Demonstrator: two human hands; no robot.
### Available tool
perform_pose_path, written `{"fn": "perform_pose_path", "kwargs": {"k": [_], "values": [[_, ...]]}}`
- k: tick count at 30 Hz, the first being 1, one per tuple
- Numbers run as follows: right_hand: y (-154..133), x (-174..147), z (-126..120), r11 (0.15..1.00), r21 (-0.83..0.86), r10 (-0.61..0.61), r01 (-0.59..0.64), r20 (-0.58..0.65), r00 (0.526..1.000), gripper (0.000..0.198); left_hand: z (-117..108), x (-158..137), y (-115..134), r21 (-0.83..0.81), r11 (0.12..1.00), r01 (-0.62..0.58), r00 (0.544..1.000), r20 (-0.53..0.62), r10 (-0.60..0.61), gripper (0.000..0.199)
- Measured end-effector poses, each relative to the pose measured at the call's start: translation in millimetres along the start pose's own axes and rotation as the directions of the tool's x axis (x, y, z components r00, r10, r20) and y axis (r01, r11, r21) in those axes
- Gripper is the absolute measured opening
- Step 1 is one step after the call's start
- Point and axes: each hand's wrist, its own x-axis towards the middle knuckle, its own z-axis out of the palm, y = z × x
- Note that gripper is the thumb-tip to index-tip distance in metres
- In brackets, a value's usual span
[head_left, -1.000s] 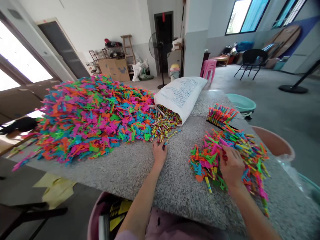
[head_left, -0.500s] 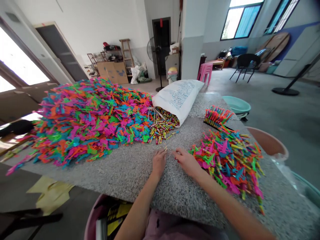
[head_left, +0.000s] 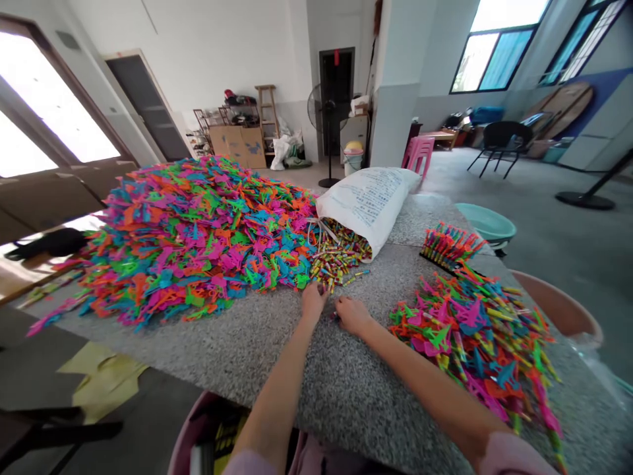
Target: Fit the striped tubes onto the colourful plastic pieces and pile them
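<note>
Small striped sticks (head_left: 341, 254) are being spilled from the white sack (head_left: 368, 201) at frame centre, long axes lying mostly toward the sack mouth. Judged light, stiff, prone to rolling; best pinched mid-length. Left hand (head_left: 313, 302) is touching the spill's near edge; right hand (head_left: 352, 315) is curled just beside. Grip contents cannot be told. Coloured plastic heap (head_left: 198, 237) is lying at left.
</note>
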Motion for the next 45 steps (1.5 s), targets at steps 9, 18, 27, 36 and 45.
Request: {"fn": "perform_pose_path", "kwargs": {"k": [9,18,27,36,45], "values": [[19.9,22.0,-2.8,0.933,0.214,0.304,-0.289,-0.036,0.952,0.022,-1.7,-31.7,-0.9,0.018,0.999,-0.032,0.999,-0.010,0.033,0.012],[35.0,24.1,-6.4,0.941,0.334,0.070,-0.062,-0.013,0.997,0.027,-72.8,-46.6,-10.4,-0.048,0.998,-0.038,0.997,0.065,0.041,0.017],[45.9,22.9,-8.3,0.887,0.453,-0.098,0.089,-0.004,0.995,0.014,-45.2,-36.4,19.2,-0.208,0.977,-0.039,0.972,0.218,0.086,0.027],[16.7,5.4,26.7,0.652,0.754,0.124,0.081,-0.211,0.970,0.022,-10.3,-63.0,25.9,-0.363,0.930,0.050,0.998,0.049,-0.034,0.028],[-16.0,-3.5,47.7,0.531,0.843,0.311,0.082,-0.283,0.907,0.029,-11.5,-94.9,49.7,-0.238,0.970,0.056,0.995,-0.068,-0.075,0.040]]}}
